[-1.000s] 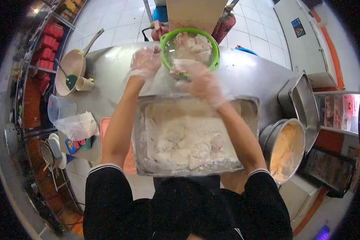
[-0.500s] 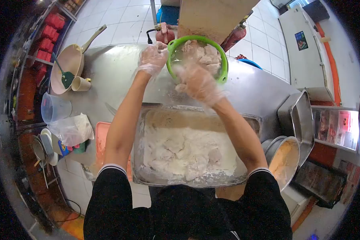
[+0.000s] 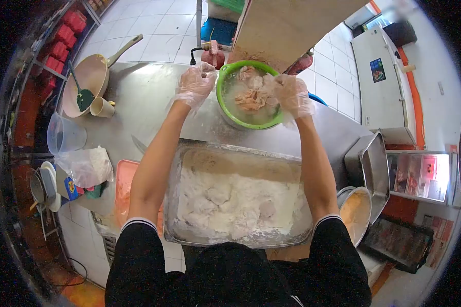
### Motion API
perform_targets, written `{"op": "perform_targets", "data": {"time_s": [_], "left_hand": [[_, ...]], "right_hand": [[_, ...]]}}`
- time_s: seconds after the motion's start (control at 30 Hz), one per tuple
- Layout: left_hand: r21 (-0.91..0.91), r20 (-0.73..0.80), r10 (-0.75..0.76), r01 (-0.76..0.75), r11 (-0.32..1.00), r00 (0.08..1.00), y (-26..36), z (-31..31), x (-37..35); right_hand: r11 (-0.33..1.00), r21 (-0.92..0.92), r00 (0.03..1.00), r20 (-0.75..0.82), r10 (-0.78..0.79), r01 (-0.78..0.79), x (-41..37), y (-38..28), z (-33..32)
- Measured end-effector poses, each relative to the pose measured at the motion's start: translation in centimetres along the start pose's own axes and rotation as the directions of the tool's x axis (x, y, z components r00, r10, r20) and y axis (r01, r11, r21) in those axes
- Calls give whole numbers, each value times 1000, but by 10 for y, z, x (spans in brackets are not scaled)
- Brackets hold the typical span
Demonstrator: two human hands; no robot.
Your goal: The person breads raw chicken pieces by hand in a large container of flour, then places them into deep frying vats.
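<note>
A green plastic basket (image 3: 223,105) holds cloudy liquid and several pale pieces of raw meat (image 3: 253,97), which look like floured chicken. My left hand (image 3: 197,84), in a clear plastic glove, is closed beside the basket's left rim; what its fingers hold, if anything, is hidden. Also gloved, my right hand (image 3: 294,97) is closed at the opposite rim, covering that edge. Nearer my body, a metal tray (image 3: 174,204) contains white flour (image 3: 235,189) with coated lumps partly buried in it.
At left are a pan (image 3: 95,79) with a dark green spatula (image 3: 84,97), a beige cup (image 3: 102,107), a clear tub (image 3: 64,133) and a plastic bag (image 3: 89,166). A pink tray (image 3: 124,184) lies beside the flour tray. Metal pans (image 3: 369,169) stand right.
My right hand has moved from over the basket's middle out to its right rim. The meat inside has shifted. My left hand stays near the left rim; the view has shifted slightly.
</note>
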State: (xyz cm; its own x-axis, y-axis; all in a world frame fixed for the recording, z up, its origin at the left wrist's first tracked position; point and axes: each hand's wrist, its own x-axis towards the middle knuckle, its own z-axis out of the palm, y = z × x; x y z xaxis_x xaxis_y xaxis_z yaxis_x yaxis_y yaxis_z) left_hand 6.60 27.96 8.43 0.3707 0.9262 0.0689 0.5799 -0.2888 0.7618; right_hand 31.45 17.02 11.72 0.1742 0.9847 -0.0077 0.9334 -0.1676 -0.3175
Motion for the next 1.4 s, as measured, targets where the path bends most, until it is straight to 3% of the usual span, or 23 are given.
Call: {"op": "perform_targets", "data": {"time_s": [0.13, 0.2, 0.27, 0.3, 0.37, 0.43, 0.47, 0.53, 0.57, 0.63, 0.67, 0.73, 0.77, 0.9, 0.97, 1.07, 1.13, 1.23, 1.3, 1.33, 1.37, 1.4], "left_hand": [[20, 1, 19, -19, 1000, 1000, -7, 13, 12], [72, -14, 51, -50, 996, 999, -12, 22, 25], [216, 90, 40, -59, 975, 995, -15, 29, 34], [196, 98, 42, -61, 979, 994, -11, 28, 34], [222, 130, 5, -34, 974, 992, -7, 30, 38], [247, 166, -30, -13, 969, 986, -7, 37, 42], [247, 124, -7, -24, 969, 992, -11, 43, 44], [247, 77, 19, -37, 968, 997, -12, 48, 46], [232, 52, 35, -46, 972, 998, -11, 48, 46], [214, 14, 42, -44, 976, 999, -13, 47, 51], [213, 27, 80, -84, 974, 996, -15, 48, 54], [211, 54, 118, -127, 969, 992, -15, 49, 52], [228, 68, 101, -114, 967, 993, -11, 46, 52], [245, 79, 82, -99, 964, 994, -7, 42, 51], [245, 82, 104, -121, 962, 991, -11, 43, 53], [247, 86, 151, -168, 954, 985, -15, 48, 54], [305, 121, 82, -115, 945, 989, -15, 52, 62], [458, 20, 259, -239, 856, 966, -39, 73, 78], [532, 6, 235, -202, 822, 972, -35, 78, 76], [531, -13, 218, -179, 828, 976, -31, 78, 79], [529, -31, 202, -155, 834, 979, -28, 79, 81], [524, 33, 113, -113, 844, 993, -21, 74, 80]], "right_hand": [[994, -59, 994, -62, 91, -94, 22, 24, 23], [998, -36, 999, 3, 54, -54, 27, 16, 21], [1000, -8, 996, 80, 23, -22, 22, 6, 13], [985, -45, 984, 67, -163, 166, 20, 6, 13], [937, -89, 941, 62, -334, 338, 22, 14, 22], [912, -408, 989, 145, 30, 32, 36, 23, 42], [912, -410, 989, 143, 36, 26, 39, 30, 40], [824, -443, 885, 445, -138, 352, 43, 26, 22], [823, -446, 886, 442, -140, 352, 37, 22, 13], [989, -19, 981, 132, -145, 149, 10, 6, -4], [988, -21, 979, 138, -152, 156, 2, 1, 1], [951, -96, 955, 0, -297, 295, -11, -8, 23], [963, -246, 993, -12, -113, 107, -13, -8, 37], [932, -361, 999, -39, -8, -6, -6, -8, 39], [952, -216, 972, -42, -232, 218, 6, -2, 34], [938, -298, 979, -47, -197, 174, 21, -7, 37], [929, -315, 975, -48, -218, 193, 24, -1, 55], [886, -373, 936, -102, -336, 277, 39, -14, 47], [823, -549, 970, -84, -228, 146, 41, -55, 24], [817, -555, 962, -101, -252, 156, 49, -49, 34], [810, -521, 943, -29, -332, 269, 59, -34, 54], [816, -508, 946, -6, -323, 275, 54, -38, 50]]}}
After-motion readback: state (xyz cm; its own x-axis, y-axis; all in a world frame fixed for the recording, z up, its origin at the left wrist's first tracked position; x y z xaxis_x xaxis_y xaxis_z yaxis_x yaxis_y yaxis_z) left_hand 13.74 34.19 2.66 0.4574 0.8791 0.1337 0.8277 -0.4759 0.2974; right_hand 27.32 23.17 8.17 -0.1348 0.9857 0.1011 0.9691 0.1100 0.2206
